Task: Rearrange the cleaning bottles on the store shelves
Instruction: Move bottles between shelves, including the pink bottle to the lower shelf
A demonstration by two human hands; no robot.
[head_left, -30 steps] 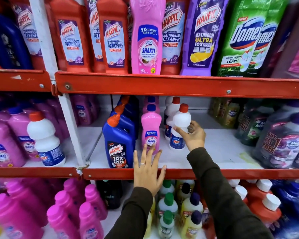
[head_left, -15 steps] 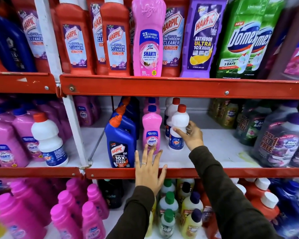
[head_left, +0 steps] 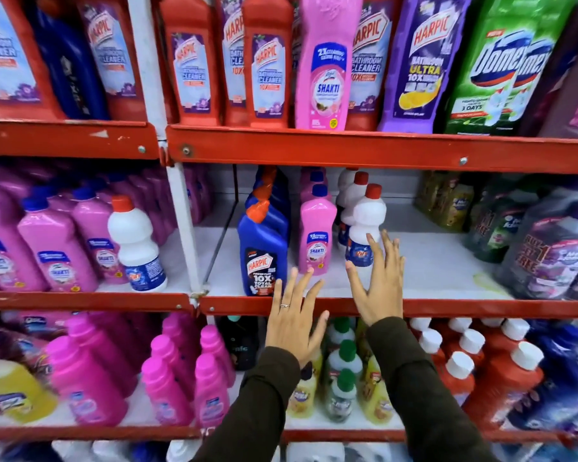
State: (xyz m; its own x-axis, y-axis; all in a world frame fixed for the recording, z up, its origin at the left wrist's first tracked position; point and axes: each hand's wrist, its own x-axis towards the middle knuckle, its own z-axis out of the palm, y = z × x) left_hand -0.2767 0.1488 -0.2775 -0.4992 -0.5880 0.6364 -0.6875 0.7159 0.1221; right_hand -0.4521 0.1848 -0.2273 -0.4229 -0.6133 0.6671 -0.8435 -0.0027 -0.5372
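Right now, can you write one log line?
left hand: open, at shelf edge | right hand: open, beside white bottle | holding: nothing

On the middle shelf [head_left: 414, 261], the Harpic bottle [head_left: 262, 258] stands left of the Shakti bottle [head_left: 317, 238], the red-capped bottle [head_left: 364, 228] right.

Upright white red-capped bottle [head_left: 364, 225], pink Shakti bottle [head_left: 317, 235], blue Harpic bottle [head_left: 262, 251], side by side, middle shelf [head_left: 447, 271].

Top-shelf red bottles [head_left: 194, 61]: caps cut off by the upper edge.
White bottle [head_left: 364, 228]: label partly hidden behind the right hand [head_left: 381, 285].
Green bottles [head_left: 501, 68]: brand name smeared by blur.
Lower-shelf small bottles [head_left: 342, 378]: labels too blurred to read, partly behind the sleeves [head_left: 264, 411].
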